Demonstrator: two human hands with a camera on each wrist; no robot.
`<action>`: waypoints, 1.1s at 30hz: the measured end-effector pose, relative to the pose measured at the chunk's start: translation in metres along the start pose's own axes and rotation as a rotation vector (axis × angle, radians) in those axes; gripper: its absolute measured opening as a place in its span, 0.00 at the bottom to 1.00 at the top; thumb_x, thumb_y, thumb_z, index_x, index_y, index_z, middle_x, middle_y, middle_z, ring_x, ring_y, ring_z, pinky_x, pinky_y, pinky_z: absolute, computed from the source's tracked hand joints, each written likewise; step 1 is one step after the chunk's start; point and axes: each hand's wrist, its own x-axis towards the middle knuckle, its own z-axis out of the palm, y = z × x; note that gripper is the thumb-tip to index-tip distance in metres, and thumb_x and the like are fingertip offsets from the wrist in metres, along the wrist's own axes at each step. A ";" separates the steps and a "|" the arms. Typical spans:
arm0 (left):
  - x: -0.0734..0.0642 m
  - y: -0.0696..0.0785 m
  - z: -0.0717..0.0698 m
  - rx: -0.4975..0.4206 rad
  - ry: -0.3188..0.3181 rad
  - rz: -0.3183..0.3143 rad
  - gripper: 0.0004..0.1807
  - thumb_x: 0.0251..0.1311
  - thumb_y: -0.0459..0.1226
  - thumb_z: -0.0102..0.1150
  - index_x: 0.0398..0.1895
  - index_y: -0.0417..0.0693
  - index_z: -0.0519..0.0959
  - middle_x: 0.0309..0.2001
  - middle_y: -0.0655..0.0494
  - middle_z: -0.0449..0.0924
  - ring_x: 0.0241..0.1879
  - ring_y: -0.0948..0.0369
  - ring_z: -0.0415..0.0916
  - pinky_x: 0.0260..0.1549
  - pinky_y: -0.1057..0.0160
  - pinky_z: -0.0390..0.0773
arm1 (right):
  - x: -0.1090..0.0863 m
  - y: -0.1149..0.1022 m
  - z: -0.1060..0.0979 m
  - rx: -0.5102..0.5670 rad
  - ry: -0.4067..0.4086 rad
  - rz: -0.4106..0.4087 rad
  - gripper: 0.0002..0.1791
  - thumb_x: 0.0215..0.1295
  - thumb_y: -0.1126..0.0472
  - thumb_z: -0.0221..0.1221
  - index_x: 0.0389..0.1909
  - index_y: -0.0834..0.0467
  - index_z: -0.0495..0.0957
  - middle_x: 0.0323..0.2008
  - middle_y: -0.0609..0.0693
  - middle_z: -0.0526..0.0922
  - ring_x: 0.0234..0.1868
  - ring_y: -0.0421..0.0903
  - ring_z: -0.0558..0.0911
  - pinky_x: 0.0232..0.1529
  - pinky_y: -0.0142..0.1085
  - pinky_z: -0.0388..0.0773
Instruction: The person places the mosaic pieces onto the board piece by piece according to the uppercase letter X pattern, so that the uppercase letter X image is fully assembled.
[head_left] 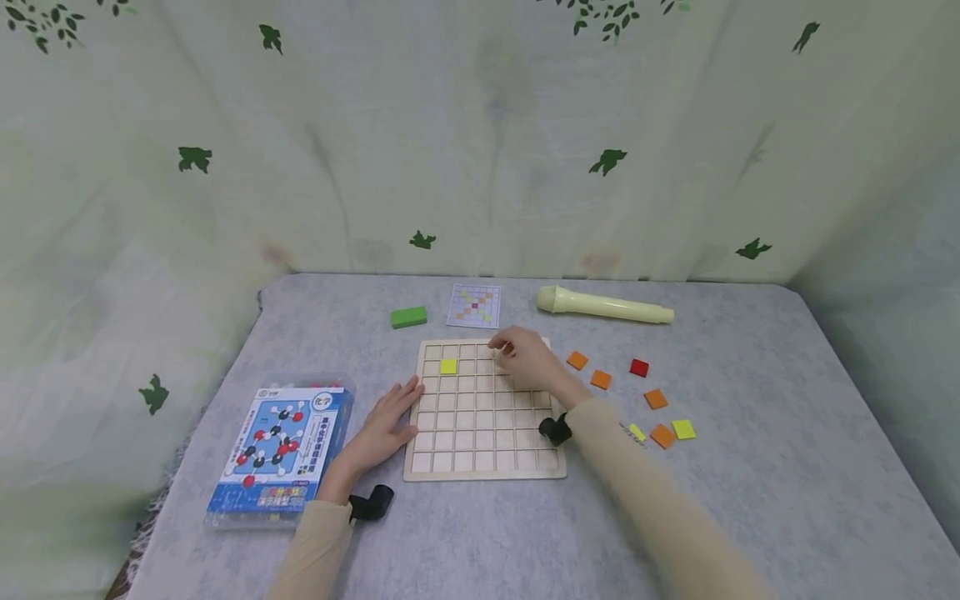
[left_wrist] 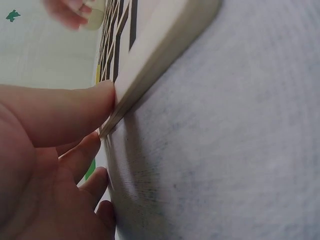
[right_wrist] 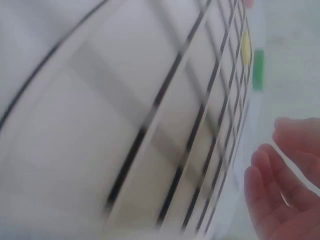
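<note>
A pale wooden grid board (head_left: 465,421) lies flat on the table, with one yellow tile (head_left: 448,367) in a square near its upper left. My left hand (head_left: 382,423) touches the board's left edge, fingers extended; in the left wrist view the thumb (left_wrist: 75,112) rests against the rim. Over the board's upper right squares hovers my right hand (head_left: 525,357), fingers bent loosely. In the right wrist view a gap shows between its thumb and fingers (right_wrist: 270,185), and no tile is visible there. A printed pattern card (head_left: 474,306) lies behind the board.
Right of the board lie several loose orange tiles (head_left: 601,380), a red tile (head_left: 639,367) and yellow tiles (head_left: 683,429). A cream microphone-shaped tube (head_left: 607,307) lies at the back, a green block (head_left: 408,317) left of the card. A boxed molecular model set (head_left: 281,450) stands left.
</note>
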 end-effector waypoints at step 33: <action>0.000 -0.002 0.002 -0.001 0.007 0.006 0.34 0.64 0.27 0.52 0.72 0.35 0.54 0.74 0.42 0.44 0.72 0.40 0.33 0.64 0.36 0.37 | -0.024 0.038 -0.018 -0.173 0.009 -0.020 0.10 0.56 0.71 0.61 0.39 0.60 0.81 0.36 0.49 0.79 0.38 0.46 0.75 0.43 0.40 0.74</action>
